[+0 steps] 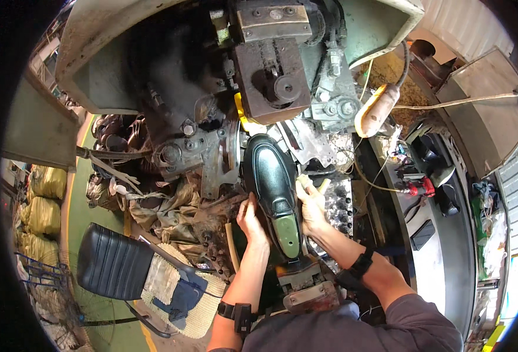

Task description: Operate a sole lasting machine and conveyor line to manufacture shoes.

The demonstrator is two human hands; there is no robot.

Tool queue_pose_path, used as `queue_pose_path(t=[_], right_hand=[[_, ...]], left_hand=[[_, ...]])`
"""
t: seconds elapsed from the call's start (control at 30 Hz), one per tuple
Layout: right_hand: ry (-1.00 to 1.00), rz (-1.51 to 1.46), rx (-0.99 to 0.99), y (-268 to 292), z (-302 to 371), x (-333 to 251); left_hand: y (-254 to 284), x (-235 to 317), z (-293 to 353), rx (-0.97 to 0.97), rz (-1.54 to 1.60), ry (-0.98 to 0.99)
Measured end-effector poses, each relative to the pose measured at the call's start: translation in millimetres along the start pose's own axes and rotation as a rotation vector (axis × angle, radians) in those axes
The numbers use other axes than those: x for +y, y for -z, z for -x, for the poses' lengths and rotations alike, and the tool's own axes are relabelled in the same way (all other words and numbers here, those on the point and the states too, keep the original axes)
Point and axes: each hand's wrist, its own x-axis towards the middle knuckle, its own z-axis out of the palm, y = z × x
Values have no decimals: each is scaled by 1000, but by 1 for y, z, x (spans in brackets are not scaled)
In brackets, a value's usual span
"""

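A black leather loafer upper (pixel 272 170) is stretched over a green shoe last (pixel 287 234), toe pointing away from me under the machine's dark metal head (pixel 273 82). My left hand (pixel 252 223) lies against the shoe's left side, fingers curled toward its underside. On the opposite side my right hand (pixel 311 205) grips the shoe near its middle, with pale coverings on some fingertips. Between them the shoe is held steady, its heel end close to a metal support (pixel 309 290) near my body. The shoe's underside is hidden.
Metal jaws (pixel 197 149) flank the toe. A work lamp (pixel 379 110) hangs at the right, before a long bench (pixel 441 258) with a dark phone-like slab (pixel 422 234) and a red tool (pixel 420 188). At the left stands a black chair (pixel 115 261); piled cloth (pixel 171 199) lies beyond it.
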Motion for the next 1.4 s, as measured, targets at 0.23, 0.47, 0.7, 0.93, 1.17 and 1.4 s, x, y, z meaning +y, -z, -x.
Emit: queue_pose_path(t=[0.23,0.47,0.7,0.93,1.17,1.4], right_hand=[[-31,-78,61,5,-6,3],[-160,-160,109,-5,2,-10],[-11,72,33,8,-7,-5],[33,604,-59,141,49,-128],[-47,765,575,324,109,-156],[-242,746,943,477,288,-117]], left_hand=[[-1,-8,-3,16,-24,6],[-6,-1,1,-30,16,89],[13,0,-13,-130,-246,-135],[213,33,-51,57,-1047,-836],[272,-15,-70,-60,-1210,-855],[353,61,-5,522,-855,-711]])
